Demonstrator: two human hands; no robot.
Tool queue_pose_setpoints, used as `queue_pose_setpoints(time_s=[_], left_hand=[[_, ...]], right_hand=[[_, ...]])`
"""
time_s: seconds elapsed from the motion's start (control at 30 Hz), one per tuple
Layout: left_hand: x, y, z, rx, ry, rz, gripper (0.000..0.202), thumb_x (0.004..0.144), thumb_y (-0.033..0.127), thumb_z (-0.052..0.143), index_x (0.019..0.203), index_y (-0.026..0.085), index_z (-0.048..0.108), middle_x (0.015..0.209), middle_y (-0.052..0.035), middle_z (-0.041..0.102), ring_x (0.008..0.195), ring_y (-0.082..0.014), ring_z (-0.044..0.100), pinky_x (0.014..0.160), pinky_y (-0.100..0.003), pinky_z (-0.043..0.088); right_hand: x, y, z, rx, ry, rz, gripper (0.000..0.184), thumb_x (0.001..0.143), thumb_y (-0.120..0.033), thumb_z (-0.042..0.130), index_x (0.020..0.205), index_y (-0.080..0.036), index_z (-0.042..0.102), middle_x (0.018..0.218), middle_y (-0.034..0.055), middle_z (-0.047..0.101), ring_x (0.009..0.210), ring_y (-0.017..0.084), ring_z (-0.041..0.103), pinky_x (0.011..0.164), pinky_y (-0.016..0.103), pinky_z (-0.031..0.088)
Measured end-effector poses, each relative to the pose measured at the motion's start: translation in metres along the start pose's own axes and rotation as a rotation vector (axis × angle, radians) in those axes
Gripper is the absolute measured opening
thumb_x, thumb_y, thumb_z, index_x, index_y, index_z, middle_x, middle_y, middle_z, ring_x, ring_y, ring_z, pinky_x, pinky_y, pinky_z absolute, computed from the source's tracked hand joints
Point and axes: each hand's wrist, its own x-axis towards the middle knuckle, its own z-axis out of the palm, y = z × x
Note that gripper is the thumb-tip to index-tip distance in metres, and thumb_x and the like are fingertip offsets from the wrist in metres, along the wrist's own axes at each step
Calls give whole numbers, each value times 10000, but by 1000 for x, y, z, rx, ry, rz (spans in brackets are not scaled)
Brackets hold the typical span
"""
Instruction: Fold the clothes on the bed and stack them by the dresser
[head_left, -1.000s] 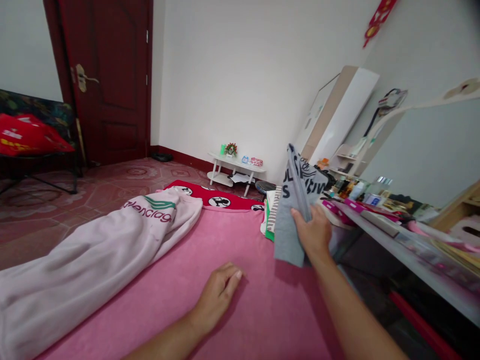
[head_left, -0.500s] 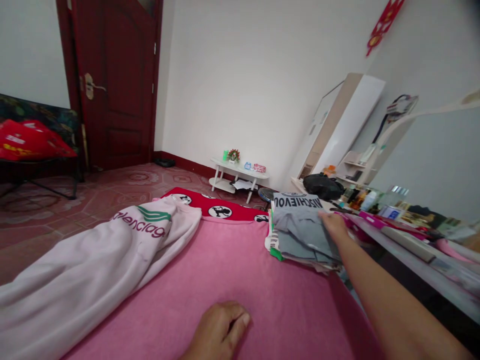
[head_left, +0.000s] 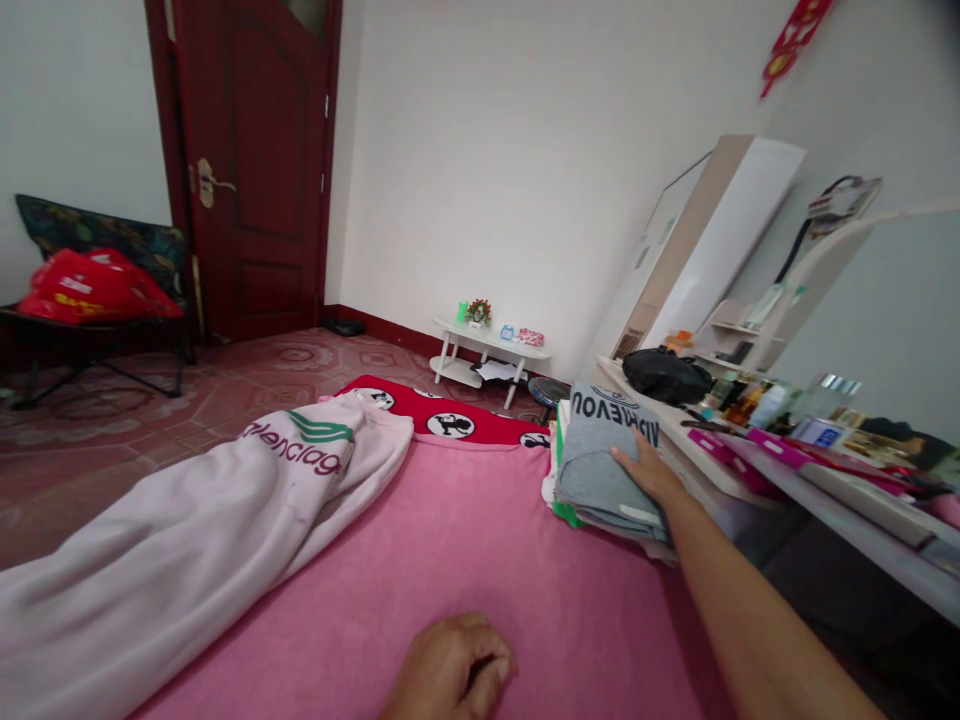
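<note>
My right hand point(head_left: 651, 472) lies flat, fingers stretched out, on a folded grey T-shirt with black lettering point(head_left: 604, 450). That shirt tops a small stack of folded clothes point(head_left: 570, 505) at the right edge of the pink bed cover point(head_left: 465, 540). My left hand point(head_left: 454, 668) rests on the pink cover near the bottom of the view, fingers curled loosely under, with nothing seen in it. A pale pink sweatshirt with green and maroon print point(head_left: 210, 520) lies spread along the left side of the bed.
A red cartoon-print cloth point(head_left: 442, 415) lies at the bed's far end. To the right stands a cluttered desk point(head_left: 825, 470) with a black bag point(head_left: 664, 372). A small white table point(head_left: 487, 350), a dark red door point(head_left: 255, 170) and a chair with a red bag point(head_left: 90, 290) stand beyond.
My right hand, which held the grey shirt upright, laid it on the stack and now presses flat on it. My left hand slid back toward me and curled. The view shifted slightly.
</note>
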Motion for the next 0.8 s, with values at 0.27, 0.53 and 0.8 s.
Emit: queue_pose_setpoints(time_s=[0.27,0.53,0.8], left_hand=[[-1,2,1,24,30,10,222,719,71,503,760,185,689,757,-13,680,718,-144,605,662,-208,414],[-8,6,2,-19,71,-28,187,765,122,490,720,164,667,729,-5,646,704,-130,577,658,-202,396],[-9,2,0,-146,104,1,196,763,121,476,739,136,670,708,-7,633,682,-131,561,640,-208,399]], right_hand=[[-7,25,13,-28,-58,32,784,867,-609,340,1490,-192,110,1476,175,316,1311,323,370,1034,468,292],[-75,-9,-3,-281,-50,209,694,896,-521,300,1477,-157,190,1506,197,233,1371,364,221,1017,611,216],[-216,-124,39,-134,-72,-174,652,866,-378,429,1455,-149,272,1538,155,163,1413,336,106,1030,589,251]])
